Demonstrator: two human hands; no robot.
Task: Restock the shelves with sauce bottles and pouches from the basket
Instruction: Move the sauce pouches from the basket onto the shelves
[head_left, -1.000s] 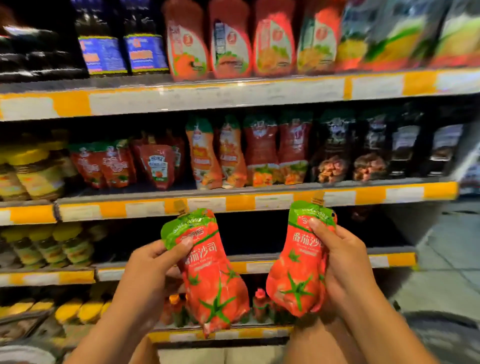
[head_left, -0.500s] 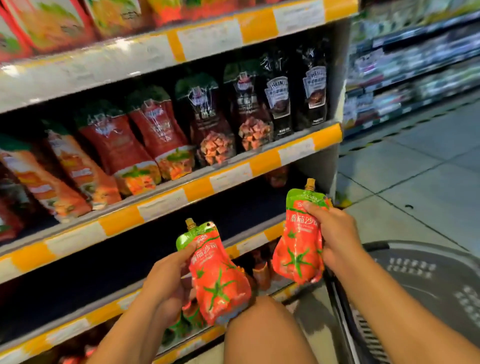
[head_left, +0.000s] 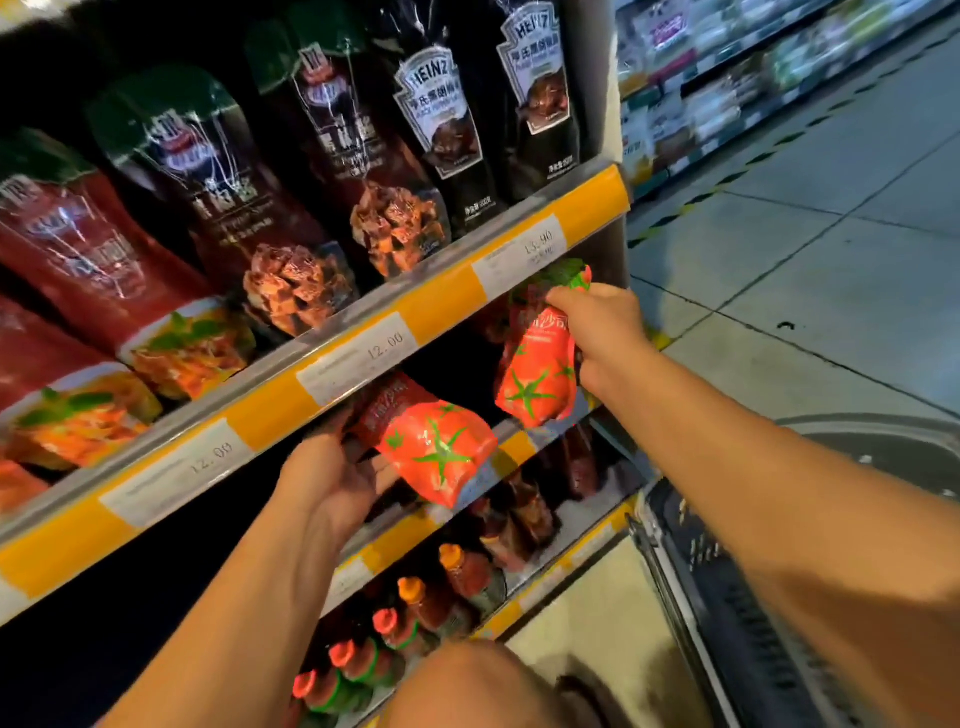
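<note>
Left hand gripping tomato sauce pouch, tilted, top end hidden behind yellow price rail. Right hand pinching second tomato pouch near its green top, upright, at shelf's right end under the 13.90 tag. Both pouches above lower shelf edge. Dark basket at lower right, on floor.
</note>
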